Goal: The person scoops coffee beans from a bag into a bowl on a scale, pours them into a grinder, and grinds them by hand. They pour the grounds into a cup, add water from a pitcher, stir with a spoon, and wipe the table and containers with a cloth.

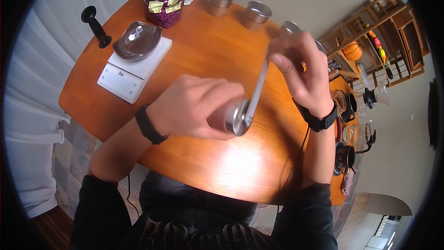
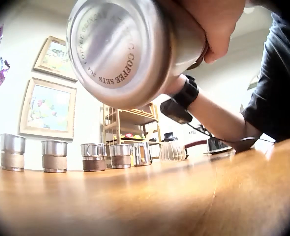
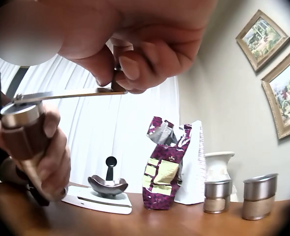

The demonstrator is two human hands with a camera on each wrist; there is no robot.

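Note:
My left hand (image 1: 192,104) grips the body of a manual coffee grinder (image 1: 237,119), tilted above the table, fingers wrapped round its brown band. In the left wrist view, the grinder's steel base (image 2: 110,51) faces the camera, with lettering round its rim. A long metal crank (image 1: 260,83) reaches from the grinder's top toward my right hand (image 1: 300,67). In the right wrist view, the thumb and fingers of my right hand pinch the dark knob (image 3: 118,81) at the crank's end; the fingers partly hide it.
On the wooden table (image 1: 203,51), a dark bowl (image 1: 138,40) sits on a white scale (image 1: 122,78), near a black scoop (image 1: 95,27). A purple coffee bag (image 1: 166,0) and several steel cups (image 1: 221,1) stand along the far edge. Glassware and a black cup (image 1: 344,156) line the right side.

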